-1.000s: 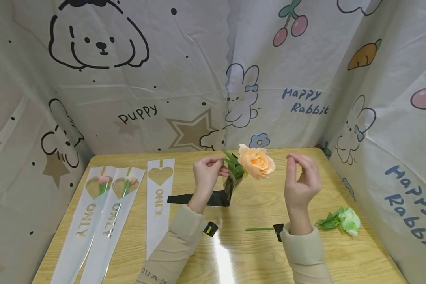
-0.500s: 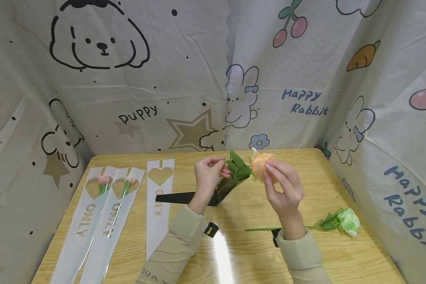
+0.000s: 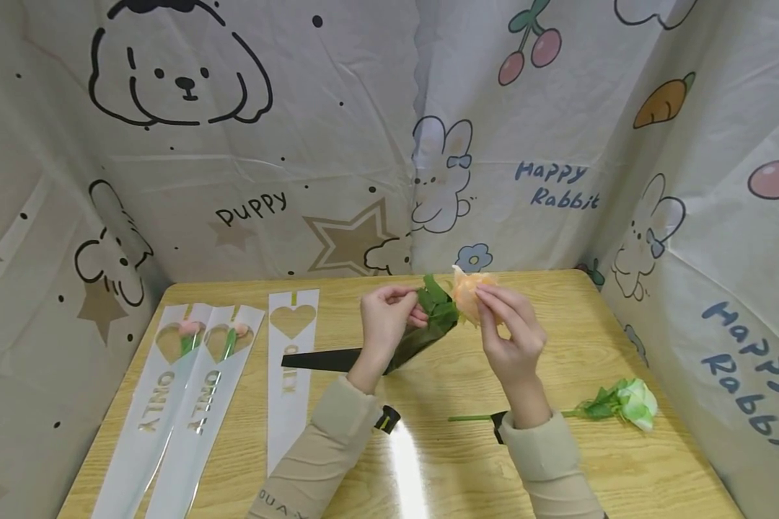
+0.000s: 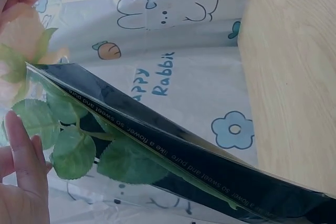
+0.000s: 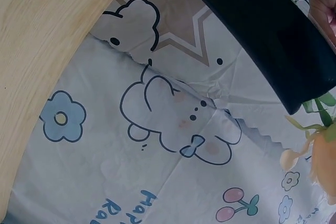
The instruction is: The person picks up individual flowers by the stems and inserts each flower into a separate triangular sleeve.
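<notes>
A peach rose [image 3: 465, 294] with green leaves [image 3: 438, 306] leans to the right out of a black flower sleeve [image 3: 422, 342]. The bloom is pinched between the thumb and fingers of my right hand [image 3: 516, 335]. My left hand [image 3: 386, 324] pinches at the sleeve's upper edge beside the leaves; the exact contact is hard to see. In the left wrist view the sleeve [image 4: 157, 135] has printed lettering on its edge, and leaves [image 4: 73, 153] show beside the left fingers [image 4: 23, 156]. The right wrist view shows the sleeve's dark back [image 5: 262, 30] and part of the rose [image 5: 323, 161].
Two white "ONLY" sleeves [image 3: 133, 440] holding pink flowers lie at the left of the wooden table [image 3: 454, 476]. Another white sleeve [image 3: 285, 425] lies beside them. At right lies a pale green flower [image 3: 637, 405] with its stem. Patterned cloth [image 3: 337, 166] encloses the table.
My right hand has come left from beside the bloom and taken hold of it. The rose and sleeve now tilt further right, and the sleeve's lower part has shifted left.
</notes>
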A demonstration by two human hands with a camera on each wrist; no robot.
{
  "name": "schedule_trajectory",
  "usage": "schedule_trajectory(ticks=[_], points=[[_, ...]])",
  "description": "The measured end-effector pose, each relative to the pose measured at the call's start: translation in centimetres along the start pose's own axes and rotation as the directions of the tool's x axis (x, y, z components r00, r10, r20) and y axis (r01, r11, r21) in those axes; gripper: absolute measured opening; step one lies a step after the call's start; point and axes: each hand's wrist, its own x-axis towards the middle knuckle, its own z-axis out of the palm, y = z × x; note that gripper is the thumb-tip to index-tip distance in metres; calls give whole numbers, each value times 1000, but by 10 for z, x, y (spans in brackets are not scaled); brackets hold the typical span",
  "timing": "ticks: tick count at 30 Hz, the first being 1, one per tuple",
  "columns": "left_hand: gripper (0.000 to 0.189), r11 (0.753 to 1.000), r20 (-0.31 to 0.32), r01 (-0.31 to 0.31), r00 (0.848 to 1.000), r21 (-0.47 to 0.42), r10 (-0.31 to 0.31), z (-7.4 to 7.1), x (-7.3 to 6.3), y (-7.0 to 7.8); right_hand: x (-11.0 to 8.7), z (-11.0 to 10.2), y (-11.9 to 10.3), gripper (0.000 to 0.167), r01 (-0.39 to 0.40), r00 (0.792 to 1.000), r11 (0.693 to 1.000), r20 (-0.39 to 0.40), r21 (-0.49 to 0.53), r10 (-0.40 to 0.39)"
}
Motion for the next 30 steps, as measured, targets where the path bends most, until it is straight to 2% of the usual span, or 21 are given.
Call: schedule_trajectory(ticks=[5,16,30], points=[[17,1000,15,-30,999,10,29,2,-1,3,-6,2,5,17,-3,1000,1000,25,17,3],[17,998,27,-51,998,25,50,5,-4,9,-13,4,5,18,-14,996,1000,88,22,12],[16,992,71,-120,991,39,117,9,-6,20,-18,6,5,18,-33,995,999,99,33,29]])
